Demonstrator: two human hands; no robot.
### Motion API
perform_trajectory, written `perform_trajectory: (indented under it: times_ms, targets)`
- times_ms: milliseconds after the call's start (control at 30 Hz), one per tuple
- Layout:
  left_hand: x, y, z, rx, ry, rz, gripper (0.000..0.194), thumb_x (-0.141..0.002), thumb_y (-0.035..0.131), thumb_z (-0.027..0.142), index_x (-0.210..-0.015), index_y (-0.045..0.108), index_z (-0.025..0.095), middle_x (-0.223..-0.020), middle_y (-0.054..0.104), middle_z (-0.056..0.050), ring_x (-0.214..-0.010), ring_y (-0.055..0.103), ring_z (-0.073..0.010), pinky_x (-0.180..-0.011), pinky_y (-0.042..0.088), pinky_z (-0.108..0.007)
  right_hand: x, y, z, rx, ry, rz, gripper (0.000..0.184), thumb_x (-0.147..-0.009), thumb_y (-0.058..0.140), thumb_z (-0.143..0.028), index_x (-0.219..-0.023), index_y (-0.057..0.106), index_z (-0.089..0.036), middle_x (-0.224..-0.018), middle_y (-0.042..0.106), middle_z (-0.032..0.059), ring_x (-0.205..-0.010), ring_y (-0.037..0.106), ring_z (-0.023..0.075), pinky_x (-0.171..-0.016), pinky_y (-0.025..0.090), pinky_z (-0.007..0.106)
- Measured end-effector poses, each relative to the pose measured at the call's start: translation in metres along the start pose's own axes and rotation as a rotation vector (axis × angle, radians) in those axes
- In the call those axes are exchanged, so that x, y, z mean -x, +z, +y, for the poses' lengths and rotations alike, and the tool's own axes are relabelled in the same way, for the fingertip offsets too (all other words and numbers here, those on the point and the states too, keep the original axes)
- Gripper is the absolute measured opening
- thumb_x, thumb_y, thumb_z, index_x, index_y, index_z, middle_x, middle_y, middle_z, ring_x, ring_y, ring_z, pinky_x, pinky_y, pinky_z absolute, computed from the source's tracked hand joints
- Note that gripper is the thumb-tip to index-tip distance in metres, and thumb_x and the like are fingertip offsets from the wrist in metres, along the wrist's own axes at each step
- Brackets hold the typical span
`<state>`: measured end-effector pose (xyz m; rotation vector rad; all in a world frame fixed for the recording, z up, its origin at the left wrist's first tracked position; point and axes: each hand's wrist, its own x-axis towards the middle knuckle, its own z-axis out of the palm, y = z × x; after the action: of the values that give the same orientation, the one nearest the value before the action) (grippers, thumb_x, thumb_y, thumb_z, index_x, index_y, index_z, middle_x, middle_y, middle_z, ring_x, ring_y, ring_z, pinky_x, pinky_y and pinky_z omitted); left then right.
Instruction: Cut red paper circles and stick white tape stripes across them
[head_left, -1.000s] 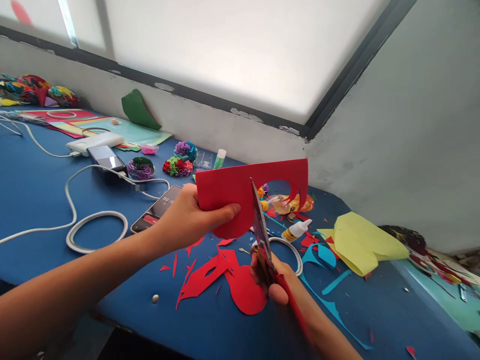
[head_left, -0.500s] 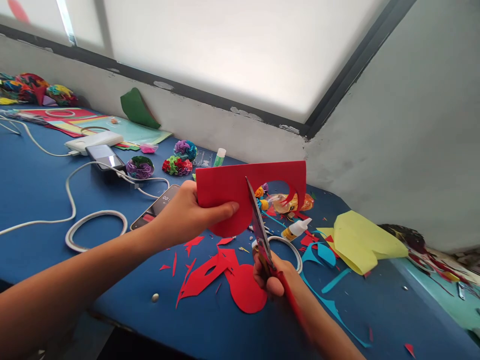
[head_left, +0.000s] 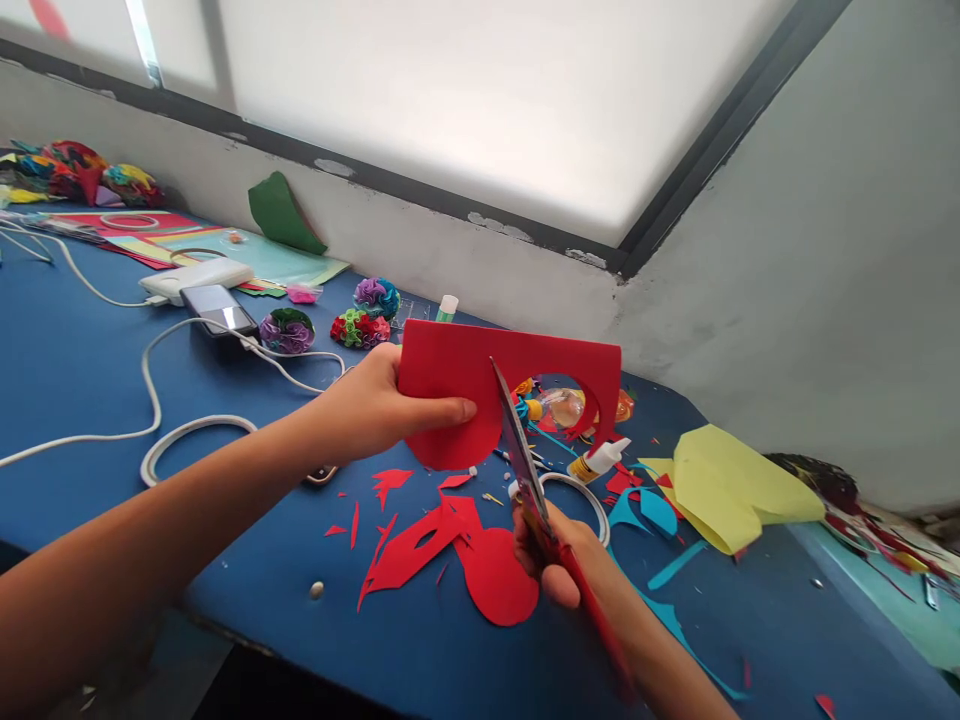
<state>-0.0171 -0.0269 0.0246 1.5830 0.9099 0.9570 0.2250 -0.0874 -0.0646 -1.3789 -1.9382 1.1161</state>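
Note:
My left hand point(head_left: 382, 405) pinches a folded sheet of red paper point(head_left: 450, 360) by its left part, thumb on the near face. A rounded hole is cut in the sheet's right half, with a curved strip beside it; its lower left edge is rounded. My right hand point(head_left: 559, 560) grips scissors with red handles point(head_left: 600, 620), blades pointing up and lying against the paper left of the hole. Below, on the table, lie a red paper circle point(head_left: 501, 580) and red offcuts point(head_left: 412, 550). How far the blades are apart is hard to make out.
A glue bottle point(head_left: 600, 460), a white tape ring point(head_left: 604, 520), blue paper scraps point(head_left: 660, 512) and folded yellow paper point(head_left: 735, 490) lie to the right. Ruffled paper flowers point(head_left: 360, 328), a phone point(head_left: 219, 310), a white cable point(head_left: 154, 390) and a power bank point(head_left: 196, 278) are at left.
The view has shifted slightly. The red paper's right side hangs a little lower, and the curved strip by the hole sits differently. Both hands keep their holds.

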Motion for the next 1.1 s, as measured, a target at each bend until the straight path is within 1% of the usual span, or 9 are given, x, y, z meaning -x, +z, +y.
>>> perform_trajectory:
  times_ms: [200, 400, 500, 600, 667, 800, 933, 1033, 1100]
  targets:
    - [0.002, 0.006, -0.003, -0.015, 0.011, -0.042, 0.018, -0.073, 0.073, 0.029, -0.087, 0.070, 0.018, -0.083, 0.073, 0.002, -0.076, 0.067, -0.0132, -0.061, 0.052, -0.019, 0.001, 0.004, 0.003, -0.015, -0.016, -0.008, 0.073, -0.061, 0.040, -0.091, -0.087, 0.049, -0.023, -0.070, 0.059, 0.0027, -0.063, 0.057, 0.0191, -0.057, 0.044, 0.029]
    - [0.002, 0.007, -0.005, -0.029, 0.018, -0.049, 0.016, -0.074, 0.072, 0.029, -0.086, 0.070, 0.018, -0.082, 0.072, 0.002, -0.074, 0.065, -0.0119, -0.060, 0.051, -0.018, 0.004, 0.004, 0.001, -0.007, -0.003, 0.004, 0.066, -0.068, 0.041, -0.086, -0.082, 0.048, -0.023, -0.071, 0.059, 0.0031, -0.062, 0.054, 0.0179, -0.059, 0.044, 0.028]
    - [0.002, 0.005, -0.003, -0.042, 0.031, -0.056, 0.016, -0.073, 0.072, 0.027, -0.086, 0.069, 0.018, -0.082, 0.072, 0.002, -0.074, 0.066, -0.0119, -0.060, 0.051, -0.018, 0.003, 0.002, 0.000, -0.013, -0.001, 0.003, 0.070, -0.064, 0.038, -0.090, -0.080, 0.047, -0.023, -0.069, 0.058, 0.0024, -0.060, 0.053, 0.0172, -0.058, 0.043, 0.029]
    - [0.001, 0.002, -0.001, -0.068, 0.011, -0.073, 0.016, -0.073, 0.072, 0.027, -0.085, 0.069, 0.018, -0.080, 0.073, 0.002, -0.074, 0.066, -0.0126, -0.061, 0.051, -0.018, 0.001, 0.001, -0.003, -0.029, 0.007, -0.008, 0.078, -0.051, 0.033, -0.097, -0.077, 0.043, -0.024, -0.064, 0.055, 0.0003, -0.056, 0.050, 0.0164, -0.053, 0.039, 0.028]
    - [0.001, -0.001, 0.000, -0.093, -0.010, -0.088, 0.016, -0.072, 0.072, 0.027, -0.084, 0.069, 0.017, -0.079, 0.072, 0.002, -0.074, 0.066, -0.0130, -0.060, 0.051, -0.019, 0.001, 0.000, -0.006, -0.024, 0.014, -0.023, 0.079, -0.047, 0.030, -0.098, -0.074, 0.041, -0.024, -0.061, 0.052, -0.0009, -0.056, 0.048, 0.0160, -0.050, 0.036, 0.027]
    - [0.000, -0.004, 0.005, -0.056, -0.039, -0.130, 0.014, -0.072, 0.073, 0.025, -0.083, 0.068, 0.018, -0.078, 0.072, 0.003, -0.072, 0.067, -0.0130, -0.060, 0.051, -0.019, 0.000, -0.002, -0.010, 0.006, 0.024, -0.047, 0.077, -0.051, 0.028, -0.098, -0.073, 0.040, -0.025, -0.057, 0.050, -0.0025, -0.053, 0.047, 0.0153, -0.050, 0.035, 0.027]
    - [-0.001, -0.008, 0.007, -0.002, -0.111, -0.169, 0.012, -0.071, 0.072, 0.021, -0.083, 0.068, 0.019, -0.079, 0.073, 0.003, -0.073, 0.068, -0.0135, -0.061, 0.052, -0.019, 0.001, -0.004, -0.010, 0.023, 0.020, -0.052, 0.076, -0.053, 0.027, -0.097, -0.072, 0.040, -0.025, -0.053, 0.052, -0.0024, -0.050, 0.047, 0.0148, -0.051, 0.035, 0.028]
    - [-0.001, -0.014, 0.007, 0.019, -0.165, -0.228, 0.015, -0.072, 0.073, 0.026, -0.085, 0.069, 0.019, -0.082, 0.074, 0.000, -0.075, 0.069, -0.0163, -0.062, 0.053, -0.022, 0.002, -0.005, -0.008, 0.061, 0.010, -0.063, 0.073, -0.060, 0.027, -0.095, -0.073, 0.040, -0.024, -0.057, 0.057, -0.0005, -0.052, 0.049, 0.0157, -0.054, 0.037, 0.029]
    - [-0.002, -0.019, 0.007, 0.029, -0.209, -0.277, 0.017, -0.072, 0.073, 0.028, -0.086, 0.070, 0.020, -0.083, 0.074, -0.001, -0.074, 0.069, -0.0173, -0.062, 0.054, -0.024, 0.003, -0.006, -0.008, 0.077, 0.026, -0.095, 0.065, -0.068, 0.032, -0.089, -0.073, 0.040, -0.025, -0.057, 0.060, 0.0007, -0.053, 0.052, 0.0166, -0.055, 0.038, 0.029]
